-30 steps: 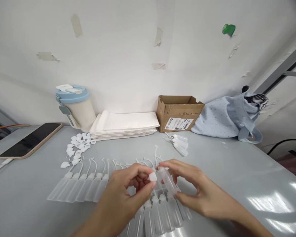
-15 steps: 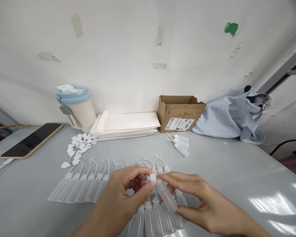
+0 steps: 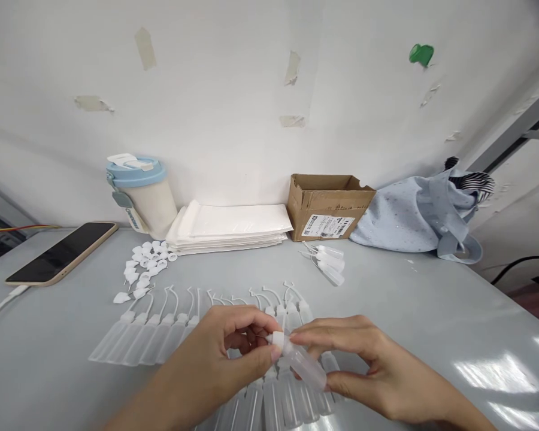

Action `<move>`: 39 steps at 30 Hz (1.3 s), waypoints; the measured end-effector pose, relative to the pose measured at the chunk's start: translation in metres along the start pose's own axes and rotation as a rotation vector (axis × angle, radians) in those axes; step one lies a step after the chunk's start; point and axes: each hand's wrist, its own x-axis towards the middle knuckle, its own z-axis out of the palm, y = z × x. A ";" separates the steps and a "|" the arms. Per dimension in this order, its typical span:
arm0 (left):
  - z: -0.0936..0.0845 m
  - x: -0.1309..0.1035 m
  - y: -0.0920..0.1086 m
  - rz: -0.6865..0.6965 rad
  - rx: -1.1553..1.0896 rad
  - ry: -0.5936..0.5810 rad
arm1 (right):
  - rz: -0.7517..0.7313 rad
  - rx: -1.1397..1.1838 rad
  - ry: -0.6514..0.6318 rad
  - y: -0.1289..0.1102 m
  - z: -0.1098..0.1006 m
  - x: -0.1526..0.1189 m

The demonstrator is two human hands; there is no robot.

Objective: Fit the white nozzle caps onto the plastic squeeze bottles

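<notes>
Near the bottom centre, my left hand (image 3: pixel 233 353) pinches a white cap (image 3: pixel 277 341) between thumb and forefinger. The cap sits at the neck of a translucent bottle (image 3: pixel 308 368), which tilts down to the right. My right hand (image 3: pixel 363 359) is closed round that bottle's body, thumb at its base. Beneath and behind both hands lie rows of similar bottles (image 3: pixel 137 341) with thin curved straps at their tops. Loose white caps (image 3: pixel 150 257) are heaped at the left, some with fine needle tips.
A phone (image 3: pixel 63 252) on a cable and a blue-lidded cup (image 3: pixel 146 197) stand left. White packets (image 3: pixel 233 222), a cardboard box (image 3: pixel 330 209) and a light blue bag (image 3: pixel 408 215) line the wall. Several small bottles (image 3: pixel 330 260) lie before the box.
The held bottle has tilted nearer to horizontal, and its cap has moved slightly down. Both hands still grip the same things. The view has shifted a little.
</notes>
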 end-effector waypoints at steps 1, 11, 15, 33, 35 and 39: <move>0.000 -0.001 0.000 0.000 0.005 0.002 | 0.004 0.003 0.006 0.000 0.000 0.000; -0.003 -0.003 0.001 0.041 0.092 0.001 | 0.026 -0.037 -0.008 -0.005 -0.003 -0.001; -0.001 -0.004 0.002 0.049 0.133 -0.009 | 0.039 -0.013 0.018 -0.005 -0.003 -0.001; 0.022 0.000 -0.004 0.367 0.410 0.200 | 0.268 0.454 0.196 0.016 0.018 0.005; 0.023 -0.001 -0.002 0.329 0.360 0.213 | 0.284 0.446 0.193 0.016 0.018 0.006; 0.020 0.000 0.006 0.098 0.082 0.163 | 0.167 0.175 0.263 0.014 0.015 0.005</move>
